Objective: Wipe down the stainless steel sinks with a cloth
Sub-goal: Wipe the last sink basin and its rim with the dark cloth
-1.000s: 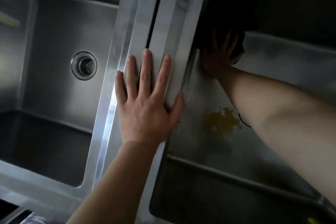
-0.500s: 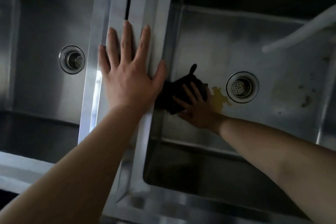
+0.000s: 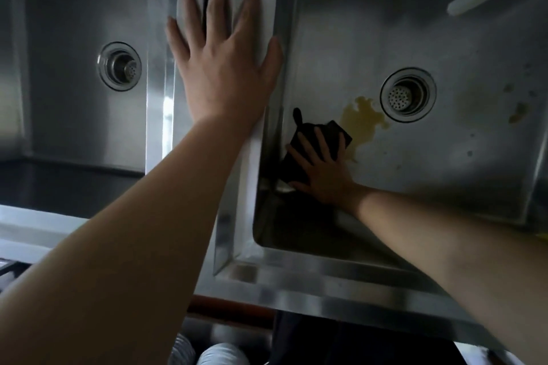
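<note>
Dim kitchen w/ twin stainless steel sinks (image 3: 444,181). Right hand (image 3: 323,169), fingers straight, presses dark folded cloth (image 3: 308,154) flat on right basin floor, near-left corner. Left hand (image 3: 225,68) splayed on divider. Mid-wipe, I'd judge; next: sweep right thru yellow stain (image 3: 363,118) nr drain.

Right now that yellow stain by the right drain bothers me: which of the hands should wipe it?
Probably the right hand: it already presses the black cloth beside the yellow stain. The left hand rests flat on the divider.
</note>
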{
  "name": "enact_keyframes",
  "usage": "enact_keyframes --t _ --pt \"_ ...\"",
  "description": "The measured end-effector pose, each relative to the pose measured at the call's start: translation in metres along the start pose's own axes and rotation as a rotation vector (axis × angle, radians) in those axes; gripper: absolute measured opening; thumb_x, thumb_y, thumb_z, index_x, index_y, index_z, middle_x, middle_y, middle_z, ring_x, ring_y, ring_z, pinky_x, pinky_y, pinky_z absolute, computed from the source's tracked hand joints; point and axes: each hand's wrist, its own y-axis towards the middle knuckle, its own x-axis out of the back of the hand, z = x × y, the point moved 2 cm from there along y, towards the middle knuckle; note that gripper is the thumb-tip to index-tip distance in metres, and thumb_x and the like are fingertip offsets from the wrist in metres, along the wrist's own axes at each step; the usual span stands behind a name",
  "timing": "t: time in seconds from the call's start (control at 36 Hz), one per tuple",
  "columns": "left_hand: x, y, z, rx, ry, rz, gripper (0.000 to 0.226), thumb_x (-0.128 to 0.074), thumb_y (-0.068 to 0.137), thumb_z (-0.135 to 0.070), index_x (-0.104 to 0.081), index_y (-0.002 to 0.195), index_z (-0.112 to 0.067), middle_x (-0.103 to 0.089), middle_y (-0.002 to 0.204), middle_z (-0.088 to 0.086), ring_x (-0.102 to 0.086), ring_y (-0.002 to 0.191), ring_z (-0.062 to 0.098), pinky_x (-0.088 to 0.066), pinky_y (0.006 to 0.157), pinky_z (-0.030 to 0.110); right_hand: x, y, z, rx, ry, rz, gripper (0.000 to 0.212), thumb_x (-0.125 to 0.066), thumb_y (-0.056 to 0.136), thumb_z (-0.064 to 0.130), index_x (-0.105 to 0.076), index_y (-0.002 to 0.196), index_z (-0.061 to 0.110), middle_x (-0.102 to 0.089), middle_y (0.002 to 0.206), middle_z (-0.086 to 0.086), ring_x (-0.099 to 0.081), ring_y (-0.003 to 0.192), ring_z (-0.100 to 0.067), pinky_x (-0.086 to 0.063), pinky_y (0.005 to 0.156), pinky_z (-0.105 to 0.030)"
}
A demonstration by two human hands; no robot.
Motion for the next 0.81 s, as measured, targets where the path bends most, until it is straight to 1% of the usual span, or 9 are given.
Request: enact_keyframes --t 0.06,0.11,0.17,0.25,0.33,0.42,0.61,0.72,0.81 --pt "0.000 0.000 -0.001 -0.005 -0.011 -0.009 0.062 -0.034 0.096 -0.060 -0.037 0.152 -0.034 -0.022 0.165 0.007 -0.010 0.152 0.041 -0.012 0.120 0.060 0.000 0.000 -0.001 0.040 0.028 -0.029 0.083 -0.032 0.091 0.074 -0.012 0.159 0.031 -0.004 0.167 -0.007 0.008 0.150 -0.044 0.002 0.110 -0.078" --pt "0.000 0.000 0.000 -0.006 -0.032 -0.016 0.059 -0.036 0.096 -0.060 -0.042 0.150 -0.035 -0.024 0.165 0.006 -0.012 0.152 0.040 -0.013 0.120 0.060 0.001 0.001 -0.012 0.155 0.001 -0.049 0.081 -0.037 0.091 0.074 -0.019 0.158 0.032 -0.011 0.167 -0.006 -0.003 0.151 -0.044 -0.007 0.110 -0.078" --pt "0.000 0.001 0.002 -0.005 -0.042 -0.020 0.057 -0.037 0.096 -0.060 -0.045 0.147 -0.037 -0.025 0.164 0.004 -0.012 0.152 0.039 -0.013 0.120 0.059 0.006 0.005 -0.034 0.296 -0.082 -0.048 0.079 -0.039 0.091 0.075 -0.025 0.157 0.034 -0.017 0.166 -0.003 -0.010 0.151 -0.041 -0.009 0.112 -0.076" --pt "-0.001 0.001 0.002 -0.006 -0.057 -0.025 0.056 -0.039 0.095 -0.060 -0.049 0.145 -0.037 -0.027 0.164 0.005 -0.014 0.152 0.040 -0.013 0.120 0.061 0.017 0.010 -0.072 0.420 -0.194 -0.005 0.077 -0.031 0.090 0.079 -0.026 0.156 0.039 -0.018 0.166 0.002 -0.008 0.153 -0.035 -0.009 0.115 -0.072" --pt "-0.001 0.000 0.001 -0.011 -0.064 -0.043 0.054 -0.040 0.096 -0.058 -0.051 0.144 -0.035 -0.029 0.162 0.006 -0.016 0.151 0.041 -0.014 0.119 0.062 0.023 0.009 -0.090 0.369 -0.241 0.027 0.077 -0.030 0.090 0.080 -0.020 0.156 0.041 -0.013 0.167 0.002 -0.003 0.154 -0.034 -0.007 0.115 -0.071" --pt "0.001 0.000 0.001 -0.010 -0.061 -0.040 0.052 -0.042 0.097 -0.056 -0.051 0.144 -0.035 -0.029 0.163 0.007 -0.015 0.151 0.042 -0.014 0.118 0.064 0.024 0.004 -0.077 0.284 -0.252 0.024 0.076 -0.026 0.092 0.077 -0.017 0.157 0.039 -0.012 0.167 -0.002 -0.002 0.153 -0.039 -0.006 0.114 -0.074" --pt "-0.003 0.000 0.001 -0.017 -0.063 -0.082 0.051 -0.045 0.095 -0.056 -0.054 0.141 -0.035 -0.036 0.159 0.009 -0.022 0.149 0.043 -0.021 0.115 0.065 0.012 0.004 -0.024 0.054 -0.102 -0.080 0.078 -0.045 0.092 0.069 -0.027 0.157 0.028 -0.018 0.164 -0.013 -0.011 0.148 -0.050 -0.010 0.107 -0.082" --pt "-0.003 0.001 0.001 -0.016 -0.060 -0.105 0.050 -0.046 0.095 -0.056 -0.055 0.140 -0.035 -0.039 0.157 0.009 -0.024 0.148 0.043 -0.024 0.113 0.065 0.007 0.006 -0.001 0.128 -0.100 -0.043 0.078 -0.035 0.095 0.069 -0.023 0.158 0.024 -0.016 0.165 -0.012 -0.009 0.149 -0.048 -0.013 0.107 -0.080" --pt "-0.002 0.001 0.001 -0.020 -0.062 -0.096 0.051 -0.044 0.096 -0.056 -0.053 0.141 -0.035 -0.037 0.158 0.009 -0.023 0.149 0.043 -0.022 0.114 0.064 0.007 0.006 -0.002 0.192 -0.074 -0.023 0.068 -0.027 0.099 0.062 -0.029 0.156 0.024 -0.020 0.164 -0.010 -0.012 0.149 -0.047 -0.016 0.107 -0.079"
